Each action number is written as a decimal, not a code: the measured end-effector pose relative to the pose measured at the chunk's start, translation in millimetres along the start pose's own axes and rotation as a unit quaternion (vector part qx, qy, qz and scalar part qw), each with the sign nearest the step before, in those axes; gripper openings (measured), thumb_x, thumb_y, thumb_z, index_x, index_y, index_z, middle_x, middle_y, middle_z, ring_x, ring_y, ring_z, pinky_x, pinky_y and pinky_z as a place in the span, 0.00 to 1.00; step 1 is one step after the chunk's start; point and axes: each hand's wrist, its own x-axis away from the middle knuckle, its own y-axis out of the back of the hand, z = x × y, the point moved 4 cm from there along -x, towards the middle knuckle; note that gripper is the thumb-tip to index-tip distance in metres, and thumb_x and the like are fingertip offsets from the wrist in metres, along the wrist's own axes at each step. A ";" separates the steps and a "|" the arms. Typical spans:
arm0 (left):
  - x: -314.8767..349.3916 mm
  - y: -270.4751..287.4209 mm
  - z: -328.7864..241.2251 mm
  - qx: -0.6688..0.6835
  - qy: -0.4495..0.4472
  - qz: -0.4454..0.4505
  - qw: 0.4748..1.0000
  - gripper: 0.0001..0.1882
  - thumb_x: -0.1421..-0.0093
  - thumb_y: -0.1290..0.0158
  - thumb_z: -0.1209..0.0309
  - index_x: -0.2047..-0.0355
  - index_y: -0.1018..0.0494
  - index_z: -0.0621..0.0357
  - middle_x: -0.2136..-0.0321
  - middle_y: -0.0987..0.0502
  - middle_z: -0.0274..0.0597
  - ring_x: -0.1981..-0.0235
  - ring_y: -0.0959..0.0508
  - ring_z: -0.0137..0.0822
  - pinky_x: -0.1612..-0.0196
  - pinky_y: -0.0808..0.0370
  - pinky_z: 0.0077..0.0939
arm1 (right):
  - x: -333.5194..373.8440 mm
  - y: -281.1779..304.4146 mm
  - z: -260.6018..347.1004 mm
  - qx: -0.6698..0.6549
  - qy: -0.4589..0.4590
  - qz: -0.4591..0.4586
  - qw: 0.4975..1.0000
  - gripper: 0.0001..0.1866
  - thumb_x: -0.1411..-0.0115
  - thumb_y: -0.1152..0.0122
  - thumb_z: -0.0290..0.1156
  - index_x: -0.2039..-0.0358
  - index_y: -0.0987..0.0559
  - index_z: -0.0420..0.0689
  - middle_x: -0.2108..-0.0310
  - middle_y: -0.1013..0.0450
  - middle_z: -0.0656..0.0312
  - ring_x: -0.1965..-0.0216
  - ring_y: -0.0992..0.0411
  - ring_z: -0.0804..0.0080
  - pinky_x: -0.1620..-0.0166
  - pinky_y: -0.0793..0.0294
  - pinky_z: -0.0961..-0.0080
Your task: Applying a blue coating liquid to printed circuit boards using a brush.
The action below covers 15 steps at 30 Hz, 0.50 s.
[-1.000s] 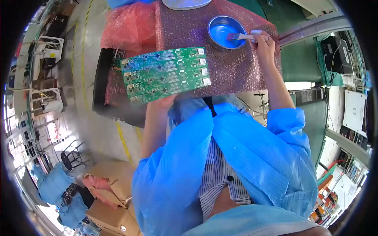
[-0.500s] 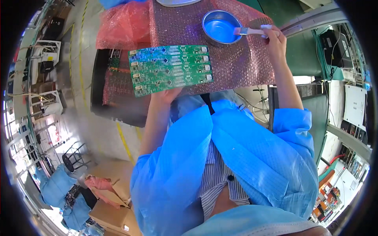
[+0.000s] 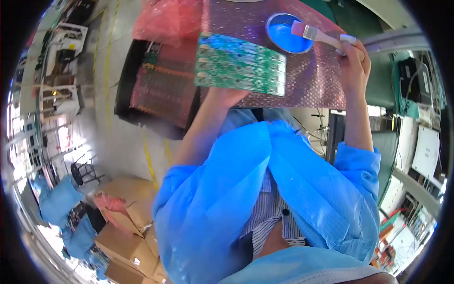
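- Your left hand (image 3: 227, 97) has its grip closed under the near edge of the green circuit board panel (image 3: 241, 68), thumb side hidden beneath it; the panel sits tilted over the pink bubble wrap sheet (image 3: 302, 85) on the bench.
- Compared with a second ago, the panel has come up and closer to you, and now reaches further toward the bowl side.
- Your right hand (image 3: 353, 59) has its grip shut round the handle of the flat brush (image 3: 317, 34). Earlier the bristles were down in the blue bowl (image 3: 286, 33); now the brush lies across the bowl's far-right rim with its pinkish bristles over the blue liquid, seemingly lifted clear.
- Judged from that, the brush looks loaded and the panel is presented for coating; the two are near but not touching.
- To the left, a dark tray (image 3: 151, 90) holds more boards under red wrap, beside the bench edge.
- Watch for drips between the bowl and the panel.
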 end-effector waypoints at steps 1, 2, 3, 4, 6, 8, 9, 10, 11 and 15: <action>-1.1 -1.0 2.4 -0.018 0.006 0.015 1.000 0.25 0.49 0.49 0.58 0.54 0.36 0.58 0.52 0.34 0.44 0.49 0.36 0.42 0.46 0.42 0.44 | 8.6 -16.7 7.4 0.026 0.027 0.063 0.997 0.11 0.46 0.49 0.27 0.63 0.28 0.36 0.68 0.32 0.64 0.70 0.36 0.81 0.67 0.38 0.86; -1.7 -3.1 4.8 -0.037 0.015 0.031 0.999 0.25 0.50 0.48 0.58 0.54 0.36 0.57 0.53 0.33 0.43 0.50 0.36 0.41 0.47 0.40 0.42 | 18.2 -30.7 13.1 0.009 0.039 0.091 0.995 0.11 0.46 0.49 0.27 0.63 0.28 0.36 0.68 0.32 0.64 0.70 0.36 0.81 0.67 0.38 0.86; -2.2 -4.5 5.9 -0.042 0.006 0.028 0.999 0.25 0.50 0.48 0.58 0.54 0.36 0.57 0.53 0.33 0.43 0.50 0.36 0.41 0.47 0.40 0.42 | 29.6 -46.7 20.6 0.033 0.093 0.144 0.985 0.10 0.45 0.49 0.27 0.64 0.27 0.36 0.70 0.32 0.65 0.71 0.36 0.80 0.67 0.38 0.85; -3.3 -6.2 8.3 -0.042 0.014 0.017 0.999 0.24 0.48 0.51 0.57 0.54 0.36 0.58 0.54 0.33 0.44 0.52 0.34 0.41 0.49 0.38 0.42 | 37.3 -62.2 26.8 0.075 0.138 0.197 0.968 0.10 0.45 0.50 0.27 0.65 0.26 0.37 0.72 0.32 0.65 0.72 0.36 0.80 0.68 0.37 0.84; -4.1 -12.1 10.9 -0.043 0.019 0.006 0.999 0.23 0.46 0.54 0.57 0.55 0.36 0.58 0.55 0.32 0.44 0.53 0.32 0.41 0.51 0.35 0.42 | 42.8 -84.1 37.4 0.085 0.198 0.269 0.939 0.09 0.45 0.50 0.26 0.65 0.26 0.37 0.72 0.33 0.63 0.72 0.36 0.77 0.68 0.37 0.83; -4.1 -22.6 12.4 -0.068 0.023 0.047 0.996 0.23 0.45 0.55 0.57 0.54 0.37 0.59 0.55 0.32 0.44 0.54 0.32 0.39 0.51 0.35 0.40 | 49.5 -101.1 42.3 0.114 0.247 0.341 0.900 0.09 0.45 0.50 0.26 0.64 0.26 0.37 0.71 0.33 0.61 0.72 0.36 0.74 0.68 0.37 0.81; -7.2 -23.2 13.2 -0.048 0.052 0.010 0.997 0.24 0.45 0.54 0.57 0.54 0.37 0.60 0.55 0.32 0.44 0.53 0.32 0.38 0.51 0.35 0.39 | 51.3 -106.7 42.8 0.123 0.260 0.359 0.888 0.09 0.46 0.49 0.25 0.64 0.27 0.38 0.72 0.34 0.60 0.72 0.36 0.71 0.69 0.37 0.80; -6.6 -24.8 13.9 -0.039 0.058 -0.006 0.998 0.24 0.45 0.54 0.57 0.54 0.37 0.60 0.55 0.32 0.44 0.53 0.32 0.38 0.51 0.35 0.39 | 53.2 -110.9 43.1 0.132 0.275 0.379 0.874 0.09 0.47 0.48 0.24 0.64 0.27 0.38 0.72 0.35 0.58 0.72 0.36 0.69 0.70 0.38 0.78; -5.7 -28.4 13.6 -0.040 0.047 0.010 0.998 0.24 0.45 0.54 0.57 0.54 0.37 0.60 0.55 0.32 0.44 0.54 0.31 0.38 0.50 0.35 0.38 | 53.8 -114.6 42.7 0.127 0.288 0.387 0.867 0.09 0.48 0.47 0.23 0.65 0.27 0.38 0.73 0.35 0.58 0.72 0.36 0.67 0.70 0.38 0.77; -2.9 -33.8 13.7 -0.049 0.035 0.029 0.998 0.23 0.45 0.54 0.58 0.54 0.37 0.60 0.56 0.32 0.44 0.54 0.31 0.37 0.50 0.34 0.37 | 56.4 -120.5 37.7 0.133 0.292 0.403 0.857 0.08 0.47 0.49 0.21 0.65 0.27 0.37 0.72 0.36 0.58 0.75 0.38 0.73 0.74 0.40 0.80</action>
